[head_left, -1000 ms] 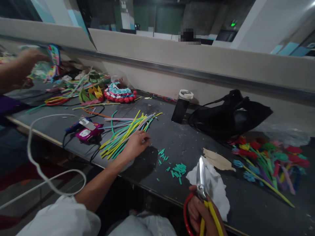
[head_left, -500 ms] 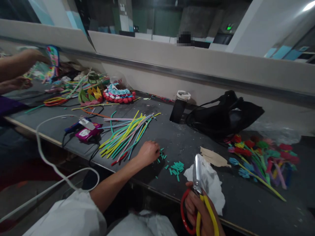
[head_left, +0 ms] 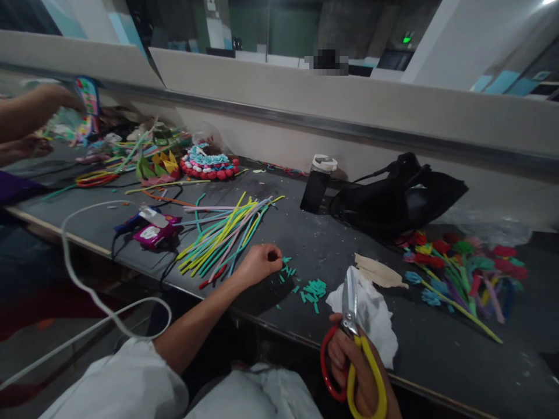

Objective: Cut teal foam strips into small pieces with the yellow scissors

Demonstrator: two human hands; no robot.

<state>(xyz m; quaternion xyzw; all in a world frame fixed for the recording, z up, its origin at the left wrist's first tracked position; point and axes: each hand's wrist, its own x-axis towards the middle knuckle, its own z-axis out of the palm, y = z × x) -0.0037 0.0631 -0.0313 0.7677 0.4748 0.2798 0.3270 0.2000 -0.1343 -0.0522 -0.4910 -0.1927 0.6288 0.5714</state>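
My left hand (head_left: pixel 261 265) rests low over the table with thumb and forefinger pinched together. Its fingertips touch the edge of some scattered green snippets (head_left: pixel 288 270), and what they hold, if anything, is too small to make out. A denser pile of green cut pieces (head_left: pixel 313 292) lies just to the right. My right hand (head_left: pixel 356 364) is wrapped around scissors (head_left: pixel 350 302) with one red and one yellow handle; their blades are together and point up and away. Behind the blades is a crumpled white cloth or tissue (head_left: pixel 378 326). Left of my left hand lies a bundle of coloured pipe cleaners (head_left: pixel 229 235).
A black bottle with a white lid (head_left: pixel 315 189) and a black bag (head_left: pixel 397 201) stand at the back. Fuzzy flowers (head_left: pixel 467 273) lie at right. A purple packet (head_left: pixel 157 231) and a white cable (head_left: pixel 89 297) are at left. Another person's arm (head_left: pixel 35 113) reaches in far left.
My left hand has shifted slightly, its thumb and forefinger now showing as a rounded pinch by the green snippets. The scissors stay in my right hand. The view has tilted a little.
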